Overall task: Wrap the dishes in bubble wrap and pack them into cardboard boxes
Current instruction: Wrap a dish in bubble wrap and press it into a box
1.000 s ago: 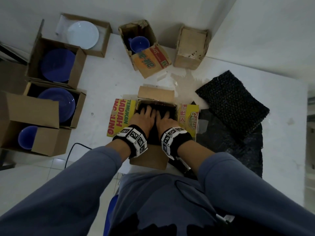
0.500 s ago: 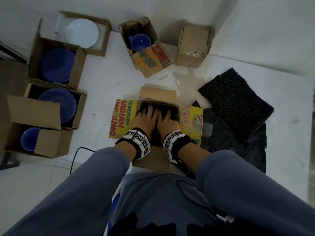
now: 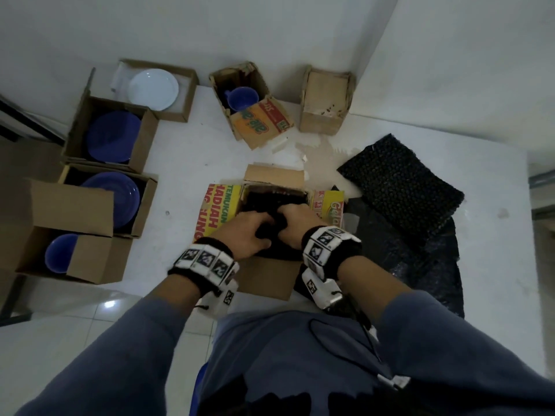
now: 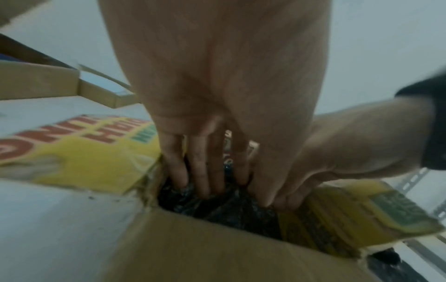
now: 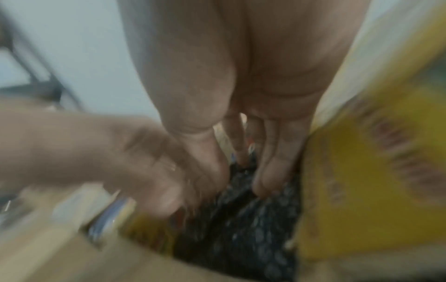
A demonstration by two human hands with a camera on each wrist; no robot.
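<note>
An open cardboard box with yellow printed flaps [image 3: 222, 205] stands on the white table right in front of me. A black bubble-wrapped bundle [image 3: 271, 202] fills it. Both hands reach into the box side by side. My left hand [image 3: 258, 232] has its fingers and thumb curled into the black wrap [image 4: 229, 208]. My right hand [image 3: 288, 223] grips the same wrap [image 5: 253, 229] next to it, and the two hands touch. The dish inside the wrap is hidden. The right wrist view is blurred.
Left of me stand open boxes with two blue plates [image 3: 114, 136] [image 3: 117, 199], a blue bowl [image 3: 60, 253] and a white plate [image 3: 153, 88]. Behind are a box with a blue cup [image 3: 241, 99] and a plain box [image 3: 326, 103]. Folded black bubble wrap [image 3: 399, 181] lies right.
The hands lay flat on the bundle with fingers stretched forward. They have since drawn back toward me, and their fingers have curled into the wrap.
</note>
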